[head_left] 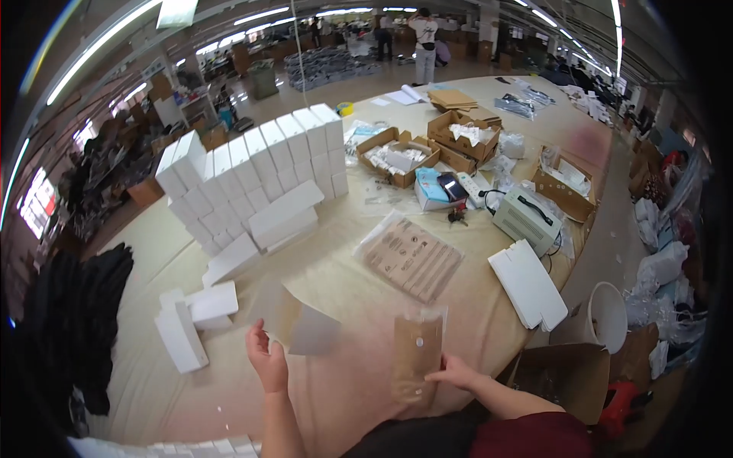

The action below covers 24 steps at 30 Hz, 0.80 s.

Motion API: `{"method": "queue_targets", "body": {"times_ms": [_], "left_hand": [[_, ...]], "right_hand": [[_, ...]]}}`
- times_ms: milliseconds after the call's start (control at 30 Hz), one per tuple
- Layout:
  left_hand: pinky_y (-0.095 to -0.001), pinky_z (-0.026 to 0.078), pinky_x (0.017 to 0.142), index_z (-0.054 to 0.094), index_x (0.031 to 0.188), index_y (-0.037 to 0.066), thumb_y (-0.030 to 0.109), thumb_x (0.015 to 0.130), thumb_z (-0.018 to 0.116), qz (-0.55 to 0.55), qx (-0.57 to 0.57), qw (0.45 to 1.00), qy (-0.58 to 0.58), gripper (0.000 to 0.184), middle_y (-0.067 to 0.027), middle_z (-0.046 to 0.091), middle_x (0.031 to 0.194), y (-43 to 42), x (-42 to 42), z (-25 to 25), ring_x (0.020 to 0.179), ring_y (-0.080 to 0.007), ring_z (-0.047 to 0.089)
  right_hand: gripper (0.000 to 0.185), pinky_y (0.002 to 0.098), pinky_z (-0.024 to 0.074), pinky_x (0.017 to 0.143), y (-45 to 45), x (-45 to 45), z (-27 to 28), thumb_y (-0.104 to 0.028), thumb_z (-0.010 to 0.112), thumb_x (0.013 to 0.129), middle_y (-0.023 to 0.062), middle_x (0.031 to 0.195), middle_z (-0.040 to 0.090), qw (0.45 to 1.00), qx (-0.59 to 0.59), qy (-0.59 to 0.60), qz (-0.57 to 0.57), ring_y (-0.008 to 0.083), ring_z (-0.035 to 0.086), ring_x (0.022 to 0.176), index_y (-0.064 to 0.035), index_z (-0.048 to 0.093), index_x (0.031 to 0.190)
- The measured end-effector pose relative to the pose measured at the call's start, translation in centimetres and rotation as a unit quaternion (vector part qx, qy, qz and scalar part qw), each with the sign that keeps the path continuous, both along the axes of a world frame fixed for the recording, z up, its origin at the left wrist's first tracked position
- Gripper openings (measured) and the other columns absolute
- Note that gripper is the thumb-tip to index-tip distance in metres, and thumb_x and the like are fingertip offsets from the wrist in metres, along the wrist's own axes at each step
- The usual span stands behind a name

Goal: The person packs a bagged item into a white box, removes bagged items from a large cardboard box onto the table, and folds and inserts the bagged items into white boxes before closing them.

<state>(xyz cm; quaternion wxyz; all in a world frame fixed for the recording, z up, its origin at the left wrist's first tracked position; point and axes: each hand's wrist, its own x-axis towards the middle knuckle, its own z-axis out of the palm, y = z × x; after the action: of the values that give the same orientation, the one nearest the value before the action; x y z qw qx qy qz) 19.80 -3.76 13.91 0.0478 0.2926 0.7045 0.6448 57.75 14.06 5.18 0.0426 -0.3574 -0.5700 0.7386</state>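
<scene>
My left hand (267, 357) is raised over the table with its fingers apart, beside a thin greyish sheet (311, 328) that looks blurred and tilted. Nothing shows in that palm. My right hand (452, 372) grips the lower right edge of a brown packet in a clear sleeve (418, 355), thumb on top. Ahead lies a clear bag with printed brown card (410, 256). Left of the sheet, several loose white boxes (181, 336) lie on the cloth, below a stacked wall of white boxes (259, 164).
Farther right stand open cartons (398, 156), a grey-green device (527, 220), a phone on a blue box (450, 187) and flat white cartons (527, 284). Black cloth (72, 320) is at the left. A white bin (608, 317) is beside the table's right edge. People stand in the background.
</scene>
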Motion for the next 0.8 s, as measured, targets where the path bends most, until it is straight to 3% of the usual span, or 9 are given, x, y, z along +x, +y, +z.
{"method": "queue_targets", "body": {"times_ms": [133,267,400,467,600,633,700,767,800], "left_hand": [[-0.0342,0.039,0.106,0.054,0.126,-0.004,-0.006,0.082,0.047,-0.082,-0.018,0.99,-0.116,0.045,-0.0104,0.056,0.126,-4.4,6.1,-0.9,0.12,-0.0217,0.053],[-0.0325,0.04,0.104,0.058,0.123,-0.003,-0.003,0.085,0.048,-0.158,-0.05,0.967,-0.195,0.039,-0.0093,0.06,0.122,-6.7,11.0,-2.4,0.118,-0.0196,0.054],[-0.03,0.043,0.098,0.06,0.122,-0.001,0.0,0.088,0.051,-0.224,0.007,0.929,-0.295,0.035,-0.0072,0.063,0.119,-9.2,12.9,-2.0,0.112,-0.0159,0.058],[-0.0291,0.045,0.095,0.062,0.118,0.0,0.002,0.09,0.053,-0.217,-0.003,0.919,-0.329,0.029,-0.0055,0.066,0.113,-9.6,14.1,-1.4,0.107,-0.0134,0.059],[-0.0292,0.045,0.095,0.061,0.12,0.0,0.001,0.09,0.054,-0.252,0.037,0.884,-0.391,0.031,-0.0063,0.066,0.113,-10.5,14.3,-4.8,0.105,-0.0131,0.059],[-0.029,0.044,0.095,0.061,0.122,0.001,0.001,0.09,0.054,-0.259,0.055,0.877,-0.4,0.033,-0.0066,0.065,0.113,-11.0,14.0,-5.2,0.106,-0.0131,0.059],[-0.0284,0.043,0.096,0.06,0.124,0.001,0.001,0.089,0.054,-0.251,0.074,0.873,-0.412,0.036,-0.007,0.064,0.115,-11.7,14.1,-5.1,0.107,-0.0129,0.058],[-0.0276,0.042,0.097,0.059,0.126,0.002,0.002,0.089,0.054,-0.221,0.074,0.878,-0.418,0.037,-0.0072,0.062,0.118,-12.5,14.7,-4.1,0.109,-0.0126,0.056],[-0.0273,0.042,0.097,0.059,0.127,0.002,0.003,0.09,0.054,-0.227,0.058,0.884,-0.405,0.037,-0.0072,0.062,0.119,-13.0,15.0,-4.3,0.11,-0.0126,0.055]], "right_hand": [[0.068,0.0358,0.0475,0.095,-0.3,-2.6,5.6,-0.009,0.079,0.077,0.008,0.121,0.062,0.983,0.034,0.165,-0.072,0.0188,0.058,0.11,-0.0009,0.046,0.136],[0.037,0.0281,0.0526,0.076,-1.7,-5.6,11.8,-0.004,0.077,0.077,0.0044,0.094,0.07,0.968,0.111,0.222,-0.045,0.0133,0.066,0.083,0.0007,0.064,0.112],[0.039,0.0294,0.0517,0.079,-6.6,-7.8,10.4,-0.006,0.072,0.082,0.0055,0.105,0.067,0.9,0.318,0.297,-0.033,0.0137,0.064,0.09,-0.0011,0.06,0.119],[0.039,0.031,0.0499,0.085,-7.2,-8.4,10.0,-0.01,0.069,0.086,0.007,0.113,0.064,0.902,0.307,0.302,-0.023,0.0153,0.062,0.098,-0.0012,0.057,0.123],[0.043,0.0336,0.0443,0.1,-9.5,-7.1,13.3,-0.019,0.063,0.091,0.0113,0.125,0.057,0.958,-0.109,0.26,0.043,0.0208,0.056,0.111,0.0008,0.052,0.127],[0.041,0.0328,0.0451,0.099,-8.9,-7.5,10.6,-0.019,0.064,0.09,0.0118,0.123,0.059,0.968,-0.064,0.216,0.114,0.0196,0.057,0.11,0.0014,0.054,0.124],[0.034,0.032,0.0507,0.093,-9.1,-5.8,8.5,-0.019,0.069,0.088,0.0092,0.119,0.064,0.888,0.293,0.309,0.171,0.021,0.062,0.108,-0.0036,0.061,0.117],[0.031,0.0333,0.0523,0.088,-9.4,-5.5,11.8,-0.016,0.069,0.086,0.0094,0.114,0.066,0.975,-0.062,0.146,0.152,0.022,0.064,0.101,-0.0044,0.064,0.114],[0.03,0.0339,0.0527,0.086,-9.6,-5.4,12.5,-0.014,0.069,0.085,0.0104,0.112,0.067,0.975,-0.075,0.121,0.168,0.0231,0.065,0.099,-0.0046,0.064,0.113]]}}
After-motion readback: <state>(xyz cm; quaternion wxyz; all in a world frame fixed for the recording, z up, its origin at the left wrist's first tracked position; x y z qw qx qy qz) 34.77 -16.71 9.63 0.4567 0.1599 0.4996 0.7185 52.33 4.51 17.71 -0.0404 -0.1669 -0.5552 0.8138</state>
